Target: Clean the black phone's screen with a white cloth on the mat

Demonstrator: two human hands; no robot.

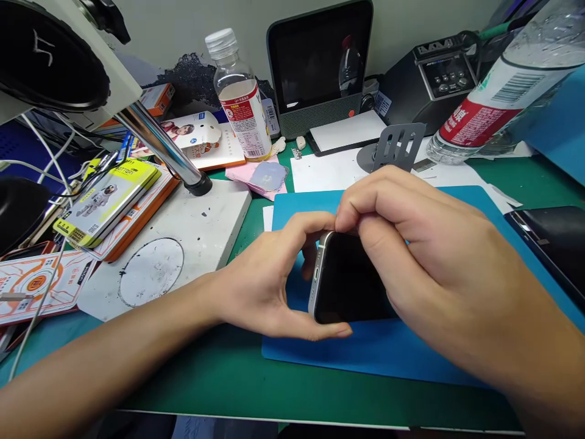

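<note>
A smartphone [351,280] with a dark screen and a pale metal edge lies over a blue mat [311,353], its port end tipped toward the left. My left hand [283,274] grips that end, thumb along the near edge and fingers at the far edge. Above the screen, my right hand [420,256] is closed, with thumb and index finger pinched together at the phone's far left corner. Whatever sits in that pinch is hidden by the fingers. The right part of the phone is covered by my right hand.
Behind the mat stand a phone stand [397,149], a tablet-like display [320,67], a small bottle [242,97] and a large water bottle [503,91]. A white base with a metal post [159,143] and stacked boxes [109,201] occupy the left. Another dark phone [553,244] lies right.
</note>
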